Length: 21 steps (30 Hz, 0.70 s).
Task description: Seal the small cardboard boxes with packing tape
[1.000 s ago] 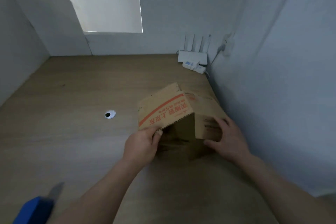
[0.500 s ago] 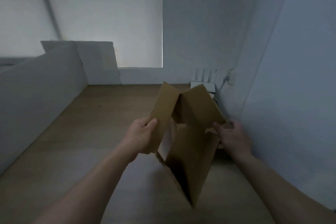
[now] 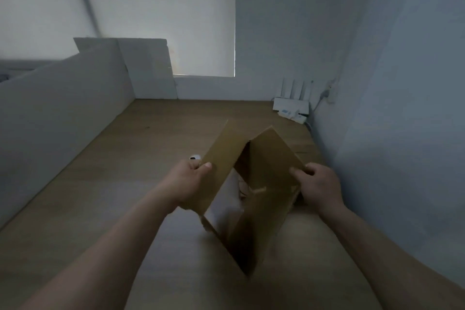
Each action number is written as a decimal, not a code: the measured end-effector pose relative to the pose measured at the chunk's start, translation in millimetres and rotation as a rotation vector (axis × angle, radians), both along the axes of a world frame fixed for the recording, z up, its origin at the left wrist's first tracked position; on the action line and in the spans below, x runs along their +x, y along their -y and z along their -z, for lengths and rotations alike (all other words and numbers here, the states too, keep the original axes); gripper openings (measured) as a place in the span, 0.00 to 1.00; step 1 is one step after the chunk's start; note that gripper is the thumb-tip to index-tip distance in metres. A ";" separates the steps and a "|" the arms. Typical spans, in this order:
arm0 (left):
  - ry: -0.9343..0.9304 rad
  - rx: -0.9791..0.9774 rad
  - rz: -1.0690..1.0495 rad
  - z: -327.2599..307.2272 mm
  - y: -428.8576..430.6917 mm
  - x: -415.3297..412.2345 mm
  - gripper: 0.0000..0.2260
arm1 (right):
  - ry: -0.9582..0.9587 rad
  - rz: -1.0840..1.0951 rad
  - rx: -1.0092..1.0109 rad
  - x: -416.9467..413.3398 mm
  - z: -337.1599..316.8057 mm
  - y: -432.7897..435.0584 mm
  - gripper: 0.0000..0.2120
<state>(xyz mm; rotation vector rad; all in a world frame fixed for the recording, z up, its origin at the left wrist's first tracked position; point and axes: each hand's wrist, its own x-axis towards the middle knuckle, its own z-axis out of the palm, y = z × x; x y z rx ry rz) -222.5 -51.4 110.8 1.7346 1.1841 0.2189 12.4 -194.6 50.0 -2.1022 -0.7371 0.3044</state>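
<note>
Dim room: a wood-grain counter (image 3: pixel 100 209) runs to a blind-covered window (image 3: pixel 163 20), w/ a white router (image 3: pixel 292 106) in the far right corner. You hold the cardboard box (image 3: pixel 266 209) near the right wall (image 3: pixel 402 108), tilted on a corner, flaps splayed. Your left hand (image 3: pixel 187 181) pinches the left flap; your right hand (image 3: pixel 319 186) grips the right one. A small round white obj. (image 3: pixel 195 157) sits half hidden behind your left hand. Box interior is too dark to read.

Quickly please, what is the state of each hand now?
Left hand: closed, gripping the cardboard box by its left flap.
Right hand: closed, gripping the same box's right edge.
</note>
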 end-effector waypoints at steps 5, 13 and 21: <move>-0.255 0.385 -0.121 16.4 -14.4 26.0 0.16 | 0.040 0.053 0.006 21.8 -6.6 10.8 0.19; -0.218 0.048 -0.208 82.3 26.1 44.5 0.34 | -0.352 0.099 0.033 41.3 27.4 51.9 0.12; -0.199 0.036 -0.036 72.6 25.6 39.3 0.06 | -0.381 -0.242 -0.112 45.1 23.0 73.4 0.10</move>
